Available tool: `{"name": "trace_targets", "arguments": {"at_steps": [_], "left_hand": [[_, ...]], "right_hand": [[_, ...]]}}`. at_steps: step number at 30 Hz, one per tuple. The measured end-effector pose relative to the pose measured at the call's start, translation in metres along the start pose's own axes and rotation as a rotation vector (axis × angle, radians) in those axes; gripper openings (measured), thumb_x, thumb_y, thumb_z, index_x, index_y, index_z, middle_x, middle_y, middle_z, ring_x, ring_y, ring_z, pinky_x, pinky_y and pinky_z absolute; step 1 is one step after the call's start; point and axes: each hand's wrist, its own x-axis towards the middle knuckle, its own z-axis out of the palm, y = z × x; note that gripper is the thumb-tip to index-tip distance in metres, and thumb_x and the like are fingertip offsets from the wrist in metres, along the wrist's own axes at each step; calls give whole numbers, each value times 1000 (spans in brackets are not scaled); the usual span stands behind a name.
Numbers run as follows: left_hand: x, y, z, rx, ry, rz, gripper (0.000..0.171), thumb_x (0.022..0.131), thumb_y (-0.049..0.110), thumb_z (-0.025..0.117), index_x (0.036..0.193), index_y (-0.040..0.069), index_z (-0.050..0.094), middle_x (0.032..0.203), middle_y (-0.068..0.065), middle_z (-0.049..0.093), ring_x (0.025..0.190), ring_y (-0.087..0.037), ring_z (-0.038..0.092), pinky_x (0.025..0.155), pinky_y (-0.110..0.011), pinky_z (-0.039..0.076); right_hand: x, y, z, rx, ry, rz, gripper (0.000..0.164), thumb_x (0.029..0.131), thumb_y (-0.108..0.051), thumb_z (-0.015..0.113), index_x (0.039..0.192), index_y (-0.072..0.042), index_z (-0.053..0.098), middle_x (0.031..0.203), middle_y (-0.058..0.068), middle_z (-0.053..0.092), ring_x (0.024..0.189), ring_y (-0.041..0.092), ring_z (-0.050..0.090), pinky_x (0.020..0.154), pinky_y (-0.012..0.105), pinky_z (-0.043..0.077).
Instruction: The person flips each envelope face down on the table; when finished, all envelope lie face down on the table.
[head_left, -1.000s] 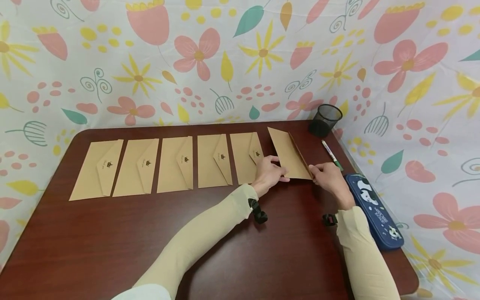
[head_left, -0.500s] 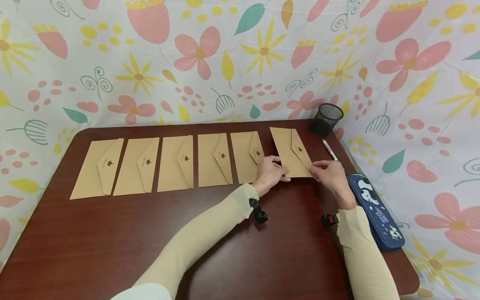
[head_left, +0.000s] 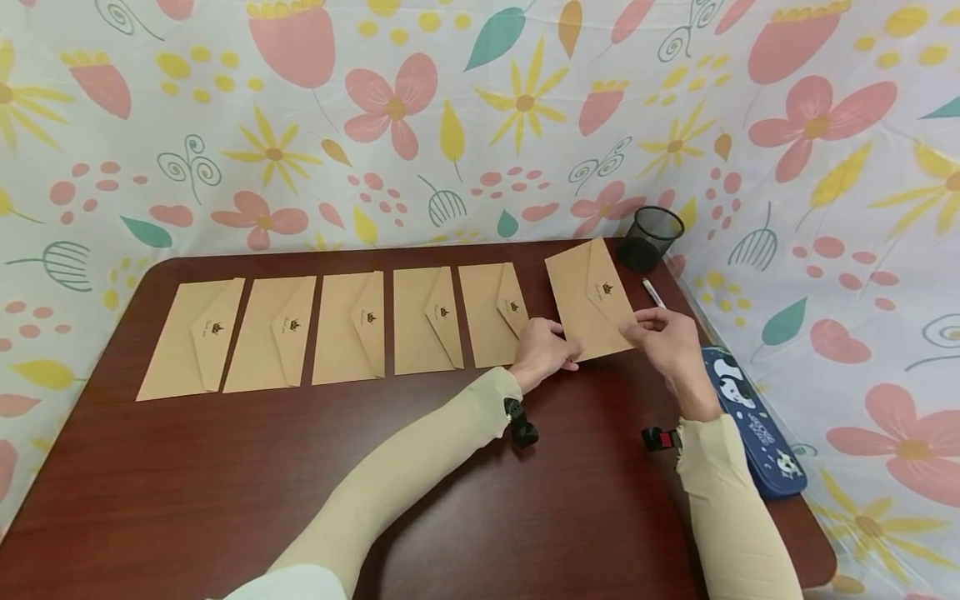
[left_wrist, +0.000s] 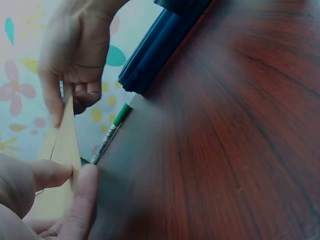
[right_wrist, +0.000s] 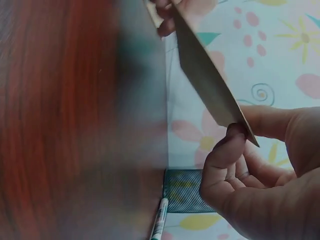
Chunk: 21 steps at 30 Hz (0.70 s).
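Observation:
A kraft-paper envelope (head_left: 588, 304) with a small crown print on its folded flap is held between both hands at the right end of a row. My left hand (head_left: 545, 348) pinches its lower left corner between thumb and finger, as the left wrist view also shows. My right hand (head_left: 667, 342) pinches the lower right corner near the flap. From the right wrist view, the envelope (right_wrist: 207, 75) appears nearly edge-on, raised off the table. Just left of it lies another envelope (head_left: 487, 312), flap to the right, close to my left hand.
Several matching envelopes (head_left: 348, 329) lie in a row on the dark wooden table (head_left: 450, 467). A black mesh pen holder (head_left: 649, 237) stands at the back right corner. A green-capped marker (left_wrist: 112, 132) and a blue pencil case (head_left: 757, 425) lie along the right edge.
The envelope's raised flap has folded down, showing its crown print. The envelope has since been lifted and tilted slightly, its right side shifting right with my right hand.

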Motion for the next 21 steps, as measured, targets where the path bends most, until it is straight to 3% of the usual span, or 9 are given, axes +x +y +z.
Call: {"name": "trace_targets", "arguments": {"at_steps": [2,6,9,14,17,21], "left_hand": [[1,2,2,25,2,-18,12,96,6,80,103,-4,81,81,-15,82,75,-34,83,72,-41,68],[1,4,5,66,15,-43,34,95,8,83,125,-7,76,87,-17,83,74,-30,84,65,-29,65],[2,6,4,64,11,-26,45,97,8,81,138,-6,70,96,-20,83,76,-30,84,67,-28,66],[4,11,2,-66,-115,59,44,100,7,78,142,-3,69,112,-19,82,88,-32,85,85,-38,68],[5,15,1,-143,-186,101,43,101,7,75,143,0,69,113,-16,81,93,-34,84,89,-36,68],[7,18,-1,-142,-213,143,39,105,5,69,144,3,70,112,-16,80,95,-30,84,88,-37,68]], "right_hand": [[-2,-3,0,7,21,-7,35,102,-24,75,124,3,71,81,-15,65,73,2,66,67,23,52],[-6,-9,2,2,63,-14,32,102,-25,75,121,0,72,81,-16,65,75,3,64,67,21,51],[-9,-13,4,-25,90,-23,30,101,-26,75,120,-1,73,83,-15,66,77,4,62,69,21,49],[-12,-16,8,-110,151,-76,27,101,-25,75,115,-3,77,93,3,73,78,8,60,66,20,48],[-13,-18,13,-160,181,-120,25,101,-24,75,114,-2,78,100,15,76,78,12,59,62,19,47],[-15,-22,19,-203,208,-161,24,101,-21,76,113,0,78,103,22,78,81,18,62,60,16,45]]}}
